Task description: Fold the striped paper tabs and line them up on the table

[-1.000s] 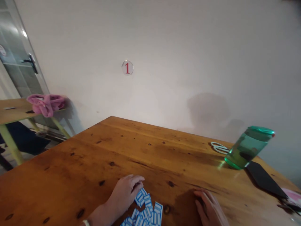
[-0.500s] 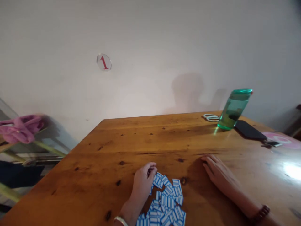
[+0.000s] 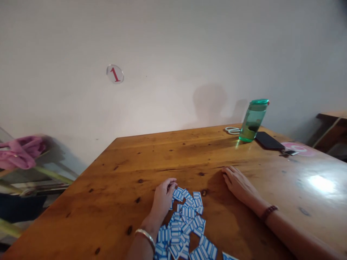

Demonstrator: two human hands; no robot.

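Observation:
Blue-and-white printed cards point(image 3: 188, 213) lie in a loose, overlapping heap at the near middle of the wooden table point(image 3: 130, 159). My left hand point(image 3: 163, 195) rests on its side along the heap's left edge. Its fingers are loosely curled, with a small gap to the thumb and no card visible in them; the fingertips are beside the topmost cards. To the right of the heap, my right hand point(image 3: 237, 182) lies flat on the wood, palm down and holding nothing. A pale bangle circles the left wrist and a dark red beaded bracelet the right.
A green water bottle point(image 3: 252, 121) stands at the back right, beside a coiled white cable point(image 3: 232, 130). Right of it are a dark flat phone-like object point(image 3: 269, 141) and a pink round sticker point(image 3: 302, 148). Pink cloth point(image 3: 23, 151) hangs off the left side. A wall rises behind.
The view has tipped down and shifted right, showing more of the heap and another card at the bottom edge. Both hands keep nearly the same place on the table.

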